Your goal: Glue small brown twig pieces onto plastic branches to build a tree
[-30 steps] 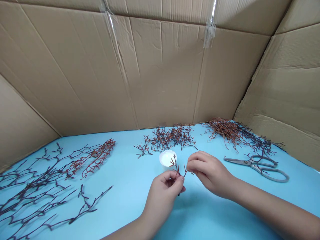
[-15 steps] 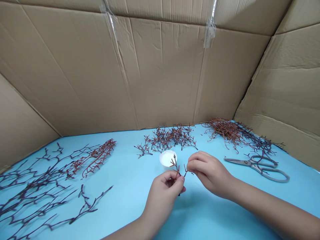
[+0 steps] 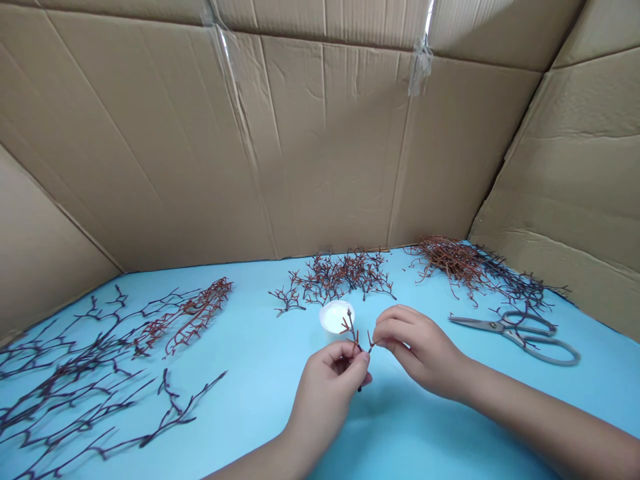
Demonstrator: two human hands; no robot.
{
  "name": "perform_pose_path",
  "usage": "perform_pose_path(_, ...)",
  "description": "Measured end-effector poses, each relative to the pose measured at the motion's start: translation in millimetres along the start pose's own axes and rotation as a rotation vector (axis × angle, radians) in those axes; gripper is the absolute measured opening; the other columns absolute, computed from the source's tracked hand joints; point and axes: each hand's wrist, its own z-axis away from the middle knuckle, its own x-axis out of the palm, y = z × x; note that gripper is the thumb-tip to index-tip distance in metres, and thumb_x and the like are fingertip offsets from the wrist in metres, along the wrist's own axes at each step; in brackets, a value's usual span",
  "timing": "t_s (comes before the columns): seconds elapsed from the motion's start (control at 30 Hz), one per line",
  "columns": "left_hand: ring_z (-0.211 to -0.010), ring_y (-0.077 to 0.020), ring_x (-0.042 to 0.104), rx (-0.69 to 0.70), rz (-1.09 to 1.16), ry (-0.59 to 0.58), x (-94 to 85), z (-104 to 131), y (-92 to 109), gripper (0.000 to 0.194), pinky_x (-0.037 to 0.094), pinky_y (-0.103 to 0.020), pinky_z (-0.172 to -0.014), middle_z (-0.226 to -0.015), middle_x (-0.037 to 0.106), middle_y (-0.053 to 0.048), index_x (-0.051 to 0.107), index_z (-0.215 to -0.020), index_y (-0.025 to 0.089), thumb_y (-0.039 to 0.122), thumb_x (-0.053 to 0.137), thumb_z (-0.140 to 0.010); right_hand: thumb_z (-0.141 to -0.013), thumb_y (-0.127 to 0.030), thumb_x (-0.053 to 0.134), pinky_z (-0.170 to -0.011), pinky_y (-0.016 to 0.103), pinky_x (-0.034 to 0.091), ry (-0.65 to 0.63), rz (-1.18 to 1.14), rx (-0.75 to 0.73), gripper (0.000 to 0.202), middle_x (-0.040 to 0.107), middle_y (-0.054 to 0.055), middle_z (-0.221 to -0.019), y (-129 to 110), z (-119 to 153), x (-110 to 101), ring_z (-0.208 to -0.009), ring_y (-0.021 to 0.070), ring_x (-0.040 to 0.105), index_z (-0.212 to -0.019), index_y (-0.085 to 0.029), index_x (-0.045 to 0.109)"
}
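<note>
My left hand (image 3: pixel 336 373) is closed on a small branched twig (image 3: pixel 349 325), dark with reddish-brown tips, pinched between thumb and fingers. Its upper end rises in front of a white cup (image 3: pixel 337 315) holding something white. My right hand (image 3: pixel 417 343) is closed just to the right, its thumb and fingertips pinching a small reddish side sprig (image 3: pixel 371 342) beside the twig. Whether that sprig is joined to the twig is hard to make out. Beyond the cup lies a heap of short branched twigs (image 3: pixel 345 273).
Grey-handled scissors (image 3: pixel 515 330) lie at the right. Behind them is a pile of thin reddish and dark stems (image 3: pixel 450 260). Long dark branches (image 3: pixel 65 380) and a reddish bundle (image 3: pixel 197 313) cover the left. A cardboard wall (image 3: pixel 330 147) encloses the blue table surface (image 3: pixel 250 400).
Both hands stay almost in place. The fingertips of my right hand have closed in slightly on the small sprig; the view has shifted very little.
</note>
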Motion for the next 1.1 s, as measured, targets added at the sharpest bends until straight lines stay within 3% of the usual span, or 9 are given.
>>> perform_pose_path(0.1,-0.057,-0.0121,0.047,0.011,0.02,0.006,-1.2,0.4,-0.2,0.023,0.036,-0.023,-0.058,-0.055,0.054,0.001,0.049,-0.058,0.017,0.032,0.054,-0.076,-0.084,-0.016,0.046,-0.068,0.028,0.041,0.015,-0.055,0.059,0.01,0.056,0.003,-0.083,-0.9,1.9,-0.4,-0.077,0.0148,0.05,-0.088,-0.021,0.053)
perform_pose_path(0.2,-0.059,-0.0122,0.048,0.033,0.048,0.037,-2.9,0.6,-0.5,0.024,0.037,-0.024,-0.06,-0.057,0.055,0.001,0.052,-0.059,0.016,0.033,0.055,-0.075,-0.083,-0.021,0.05,-0.062,0.026,0.041,0.112,-0.128,0.221,0.02,0.054,0.002,-0.088,-2.5,6.9,3.7,-0.07,0.0133,0.049,-0.102,-0.023,0.045)
perform_pose_path(0.27,-0.06,-0.0124,0.048,0.061,0.087,0.077,-3.7,0.6,-0.2,0.022,0.039,-0.024,-0.062,-0.059,0.055,0.0,0.054,-0.061,0.016,0.033,0.057,-0.075,-0.081,-0.024,0.052,-0.059,0.025,0.04,0.156,-0.19,0.328,0.02,0.053,0.001,-0.087,-4.8,10.1,10.1,-0.067,0.0122,0.049,-0.099,-0.022,0.044)
perform_pose_path(0.43,-0.066,-0.014,0.052,0.114,0.215,0.131,-4.3,-0.7,3.2,0.019,0.042,-0.027,-0.068,-0.065,0.059,-0.002,0.06,-0.064,0.015,0.032,0.062,-0.07,-0.076,-0.022,0.058,-0.059,0.023,0.04,-0.032,-0.376,0.423,0.013,0.056,-0.002,-0.078,-17.2,7.1,30.3,-0.064,0.0111,0.05,-0.088,-0.021,0.053)
perform_pose_path(0.6,-0.074,-0.0177,0.056,0.115,0.27,0.101,-4.3,-2.9,5.2,0.019,0.044,-0.031,-0.075,-0.073,0.062,-0.006,0.063,-0.069,0.013,0.032,0.062,-0.071,-0.081,-0.024,0.051,-0.05,0.02,0.036,-0.017,-0.596,0.495,0.008,0.05,-0.005,-0.062,-25.7,-5.1,36.9,-0.054,0.0084,0.045,-0.076,-0.019,0.055)
perform_pose_path(0.7,-0.082,-0.0189,0.056,0.121,0.293,0.139,-1.4,-1.5,3.6,0.022,0.044,-0.031,-0.077,-0.087,0.06,-0.006,0.06,-0.083,0.016,0.03,0.066,-0.067,-0.081,-0.023,0.049,-0.049,0.02,0.035,0.02,-0.566,0.517,0.009,0.047,-0.005,-0.059,-22.2,-9.8,34.6,-0.051,0.0081,0.043,-0.074,-0.019,0.054)
perform_pose_path(0.83,-0.093,-0.0183,0.052,0.11,0.291,0.244,0.8,2.5,0.6,0.052,0.044,-0.029,-0.076,-0.114,0.045,-0.007,0.042,-0.112,0.024,0.036,0.066,-0.067,-0.079,-0.02,0.049,-0.053,0.021,0.036,0.099,-0.467,0.495,0.007,0.05,-0.004,-0.064,-11.2,-15.3,29.3,-0.057,0.0097,0.044,-0.075,-0.019,0.054)
perform_pose_path(1.0,-0.077,-0.0134,0.047,0.268,0.193,0.495,-20.1,-4.5,12.8,0.035,0.039,-0.024,-0.063,-0.096,0.043,-0.001,0.04,-0.11,0.03,0.049,0.044,-0.08,-0.078,-0.019,0.048,-0.053,0.021,0.033,0.09,-0.371,0.453,0.009,0.05,-0.003,-0.063,-4.3,-19.6,25.3,-0.059,0.011,0.044,-0.072,-0.019,0.055)
perform_pose_path(1.1,-0.082,-0.017,0.044,0.291,0.046,0.492,-36.8,-15.3,24.3,0.032,0.036,-0.026,-0.063,-0.097,0.046,-0.003,0.056,-0.094,0.024,0.05,0.043,-0.08,-0.078,-0.018,0.048,-0.054,0.021,0.033,0.078,-0.372,0.431,0.009,0.051,-0.003,-0.065,-3.8,-20.0,25.9,-0.06,0.0113,0.045,-0.072,-0.019,0.055)
